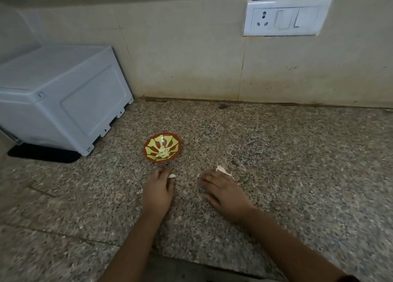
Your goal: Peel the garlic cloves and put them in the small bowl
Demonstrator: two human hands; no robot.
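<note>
A small red bowl [162, 147] with a yellow-green pattern stands on the speckled granite counter [276, 145]. Several peeled garlic cloves [163, 153] lie in its bottom. Just in front of the bowl, my left hand [158, 188] pinches a pale garlic clove [172, 175] at its fingertips. My right hand [223, 193] rests on the counter to the right with its fingers spread flat. A scrap of garlic skin [222, 170] lies at the tips of its fingers; whether it touches them I cannot tell.
A grey-white plastic appliance [63, 98] sits at the back left on a dark mat [42, 154]. The tiled wall [191, 58] carries a white socket and switch plate [287, 17]. The counter's front edge [191, 267] runs under my forearms.
</note>
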